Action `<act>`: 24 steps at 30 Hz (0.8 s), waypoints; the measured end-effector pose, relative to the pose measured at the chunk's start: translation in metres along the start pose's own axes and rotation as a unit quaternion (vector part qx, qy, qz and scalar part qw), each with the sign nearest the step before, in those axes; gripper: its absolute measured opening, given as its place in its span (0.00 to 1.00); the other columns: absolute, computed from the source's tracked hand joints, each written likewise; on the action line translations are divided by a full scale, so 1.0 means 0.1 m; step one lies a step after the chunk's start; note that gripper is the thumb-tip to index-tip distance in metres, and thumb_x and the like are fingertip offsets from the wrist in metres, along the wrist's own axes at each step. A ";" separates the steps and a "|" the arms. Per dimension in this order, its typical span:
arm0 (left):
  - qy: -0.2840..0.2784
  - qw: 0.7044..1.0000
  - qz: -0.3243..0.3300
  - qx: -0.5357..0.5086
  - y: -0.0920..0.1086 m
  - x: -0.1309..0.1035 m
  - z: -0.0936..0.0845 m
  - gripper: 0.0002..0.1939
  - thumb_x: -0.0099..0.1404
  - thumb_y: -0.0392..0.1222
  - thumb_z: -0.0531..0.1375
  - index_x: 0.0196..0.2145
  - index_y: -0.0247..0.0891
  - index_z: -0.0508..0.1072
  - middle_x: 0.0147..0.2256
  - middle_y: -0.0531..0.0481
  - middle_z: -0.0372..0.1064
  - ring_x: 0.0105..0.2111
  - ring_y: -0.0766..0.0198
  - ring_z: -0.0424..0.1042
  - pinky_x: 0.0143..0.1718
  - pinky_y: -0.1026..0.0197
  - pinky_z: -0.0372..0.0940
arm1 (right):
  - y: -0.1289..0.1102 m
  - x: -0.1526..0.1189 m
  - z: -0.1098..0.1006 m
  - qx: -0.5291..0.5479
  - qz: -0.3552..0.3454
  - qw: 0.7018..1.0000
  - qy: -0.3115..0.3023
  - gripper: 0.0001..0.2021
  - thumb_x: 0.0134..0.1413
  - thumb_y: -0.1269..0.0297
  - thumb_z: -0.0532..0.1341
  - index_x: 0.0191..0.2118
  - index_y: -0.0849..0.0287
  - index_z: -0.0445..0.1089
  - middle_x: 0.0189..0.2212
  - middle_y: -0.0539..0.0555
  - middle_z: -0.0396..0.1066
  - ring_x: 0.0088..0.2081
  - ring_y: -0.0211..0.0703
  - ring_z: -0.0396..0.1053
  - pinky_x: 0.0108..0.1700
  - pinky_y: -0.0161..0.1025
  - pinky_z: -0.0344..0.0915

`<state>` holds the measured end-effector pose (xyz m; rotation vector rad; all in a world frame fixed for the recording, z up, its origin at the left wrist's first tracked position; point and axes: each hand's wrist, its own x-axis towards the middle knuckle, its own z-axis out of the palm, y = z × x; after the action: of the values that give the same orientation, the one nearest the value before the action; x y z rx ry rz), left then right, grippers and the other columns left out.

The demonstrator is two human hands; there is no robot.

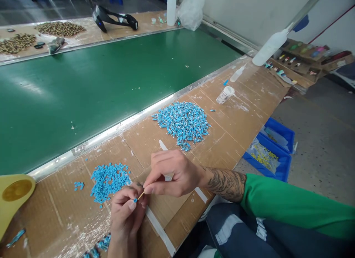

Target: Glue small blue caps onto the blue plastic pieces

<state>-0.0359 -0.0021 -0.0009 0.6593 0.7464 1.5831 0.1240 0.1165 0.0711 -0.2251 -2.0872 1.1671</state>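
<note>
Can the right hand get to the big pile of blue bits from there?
Probably yes: the pile of blue bits lies just beyond the right hand, and nothing seems to block the way. That hand holds a thin stick, though, so grabbing might be awkward.

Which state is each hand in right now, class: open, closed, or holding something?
Left hand: closed, holding a small blue piece.
Right hand: closed, pinching a thin stick between thumb and finger.

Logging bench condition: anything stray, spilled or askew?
Minor: a few blue rings lie apart from the ring pile; a lone blue piece sits outside its heap; pale flecks dot the otherwise plain green belt.
</note>
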 end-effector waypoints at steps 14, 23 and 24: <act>0.002 1.000 -0.012 0.008 -0.01 -0.01 0.00 0.05 0.56 0.41 0.67 0.27 0.38 0.76 0.22 0.53 0.64 0.21 0.68 0.66 0.22 0.65 0.62 | 0.00 -0.03 -0.07 -0.031 -0.023 0.999 0.010 0.13 0.62 0.58 0.59 0.31 0.61 0.74 0.22 0.50 0.70 0.26 0.33 0.63 0.36 0.34 0.64; 0.022 0.999 -0.023 0.005 -0.01 -0.07 -0.03 0.08 0.56 0.43 0.66 0.26 0.38 0.73 0.21 0.54 0.60 0.21 0.68 0.61 0.22 0.64 0.60 | 0.27 -0.45 -0.35 -0.285 -0.035 0.948 -0.138 0.15 0.63 0.57 0.58 0.30 0.60 0.74 0.25 0.51 0.71 0.30 0.38 0.64 0.37 0.37 0.59; 0.024 0.999 -0.025 0.006 -0.01 -0.07 -0.04 0.08 0.56 0.44 0.66 0.26 0.38 0.73 0.21 0.53 0.60 0.21 0.68 0.62 0.21 0.64 0.60 | 0.32 -0.45 -0.40 -0.309 -0.018 0.942 -0.130 0.16 0.64 0.56 0.57 0.31 0.60 0.74 0.25 0.52 0.72 0.30 0.39 0.64 0.38 0.37 0.59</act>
<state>-0.0372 -0.0093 -0.0044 0.6095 0.8020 1.5545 0.1774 0.1405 0.0361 -0.3338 -2.6369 0.5013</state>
